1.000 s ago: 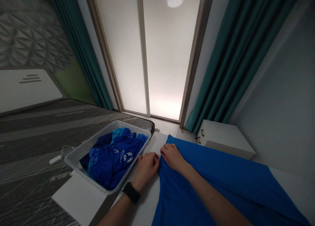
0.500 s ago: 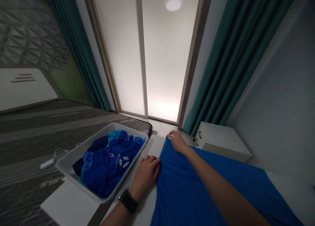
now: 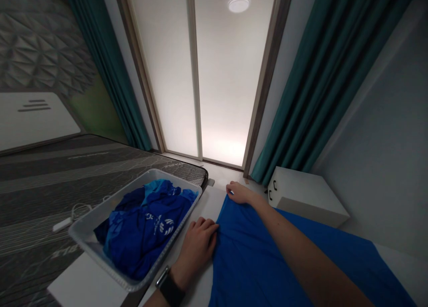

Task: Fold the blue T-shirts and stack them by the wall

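My left hand (image 3: 195, 251) sits half-curled against the edge of the blue fabric (image 3: 240, 262), not pinching; right hand (image 3: 239, 193) is at its far corner, pinch unclear; fabric lies spread right of my left hand, light and limp, best taken by the edge.

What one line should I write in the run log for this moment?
left hand: at edge of blue fabric | right hand: at its far corner | nearby: white plastic basket holding blue clothes

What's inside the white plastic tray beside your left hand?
The white plastic tray holds crumpled blue garments, one printed with a white logo. They cover the tray's floor, so anything beneath them cannot be seen.
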`<state>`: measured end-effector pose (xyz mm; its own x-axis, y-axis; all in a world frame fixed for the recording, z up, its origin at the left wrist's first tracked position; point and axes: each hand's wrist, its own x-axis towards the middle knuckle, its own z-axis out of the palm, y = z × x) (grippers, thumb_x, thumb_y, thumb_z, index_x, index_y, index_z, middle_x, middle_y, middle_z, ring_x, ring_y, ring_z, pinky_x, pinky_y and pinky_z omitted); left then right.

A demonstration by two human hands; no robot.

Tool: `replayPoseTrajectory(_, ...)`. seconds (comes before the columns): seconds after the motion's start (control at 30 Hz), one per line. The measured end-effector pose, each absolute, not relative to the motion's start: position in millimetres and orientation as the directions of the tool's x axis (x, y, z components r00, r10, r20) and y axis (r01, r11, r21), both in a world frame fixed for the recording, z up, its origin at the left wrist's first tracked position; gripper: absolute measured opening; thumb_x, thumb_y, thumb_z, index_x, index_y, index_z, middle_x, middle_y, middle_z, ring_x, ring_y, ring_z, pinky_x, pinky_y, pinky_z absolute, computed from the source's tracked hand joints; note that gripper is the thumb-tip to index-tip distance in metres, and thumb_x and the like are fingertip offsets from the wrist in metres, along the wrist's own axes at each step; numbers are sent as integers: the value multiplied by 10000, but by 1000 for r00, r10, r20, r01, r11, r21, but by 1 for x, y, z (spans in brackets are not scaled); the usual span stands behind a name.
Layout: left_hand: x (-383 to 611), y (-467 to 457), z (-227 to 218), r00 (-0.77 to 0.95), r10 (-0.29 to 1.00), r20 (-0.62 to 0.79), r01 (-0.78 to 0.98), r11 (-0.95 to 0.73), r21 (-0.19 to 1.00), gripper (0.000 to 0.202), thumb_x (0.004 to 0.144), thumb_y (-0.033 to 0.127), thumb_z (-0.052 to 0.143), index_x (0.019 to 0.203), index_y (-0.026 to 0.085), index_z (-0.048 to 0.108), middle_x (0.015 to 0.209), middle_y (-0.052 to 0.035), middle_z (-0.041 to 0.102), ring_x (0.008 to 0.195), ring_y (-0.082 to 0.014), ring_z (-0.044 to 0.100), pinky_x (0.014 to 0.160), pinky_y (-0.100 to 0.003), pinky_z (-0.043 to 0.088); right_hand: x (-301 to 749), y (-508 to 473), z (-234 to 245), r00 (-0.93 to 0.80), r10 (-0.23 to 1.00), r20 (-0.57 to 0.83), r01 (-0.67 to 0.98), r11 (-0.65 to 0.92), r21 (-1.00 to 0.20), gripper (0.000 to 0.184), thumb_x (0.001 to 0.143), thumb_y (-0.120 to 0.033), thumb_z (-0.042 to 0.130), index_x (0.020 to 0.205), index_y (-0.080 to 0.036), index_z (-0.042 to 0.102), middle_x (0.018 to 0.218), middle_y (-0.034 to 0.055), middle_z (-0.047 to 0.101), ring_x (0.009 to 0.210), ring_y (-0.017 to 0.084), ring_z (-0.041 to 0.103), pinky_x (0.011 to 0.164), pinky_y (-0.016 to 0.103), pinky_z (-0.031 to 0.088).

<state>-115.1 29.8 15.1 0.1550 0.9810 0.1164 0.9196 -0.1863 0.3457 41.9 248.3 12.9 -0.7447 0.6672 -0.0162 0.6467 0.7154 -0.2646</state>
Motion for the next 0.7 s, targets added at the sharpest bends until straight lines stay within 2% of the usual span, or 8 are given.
replayPoseTrajectory(0.1, -115, 30, 16, 152, 983, 101, 919, -178, 353, 325, 939, 170, 432, 1140, 257, 672, 1101, -47, 672, 1050, -245, 537, 890, -393, 393, 40, 250, 13, -744, 667, -25, 648, 712, -272, 143, 902, -188, 477, 925, -177, 618, 964, 66, 624, 828, 159, 569, 719, 252, 386)
replayPoseTrajectory(0.2, -115, 29, 18, 149, 984, 95, 914, -173, 366, 327, 937, 175, 433, 1139, 261, 675, 1102, -49, 674, 1048, -246, 537, 888, -393, 392, 40, 250, 12, -741, 672, -22, 648, 706, -285, 188, 928, -167, 421, 960, -171, 606, 983, 72, 634, 842, 160, 579, 724, 253, 391)
replayPoseTrajectory(0.4, -115, 30, 17, 136, 986, 99, 909, -164, 382, 330, 933, 177, 445, 1144, 271, 682, 1099, -42, 677, 1051, -239, 538, 892, -386, 393, 46, 255, 13, -773, 631, -62, 617, 726, -304, 337, 825, -16, 414, 1000, -195, 640, 1030, 48, 633, 912, 144, 593, 777, 233, 408)
replayPoseTrajectory(0.7, -116, 31, 16, 139, 985, 103, 902, -169, 397, 337, 934, 176, 438, 1149, 265, 683, 1097, -46, 679, 1045, -239, 536, 878, -395, 393, 40, 257, 19, -761, 636, -124, 645, 724, -246, 255, 841, -88, 454, 961, -209, 643, 1045, 63, 647, 918, 177, 602, 736, 262, 408)
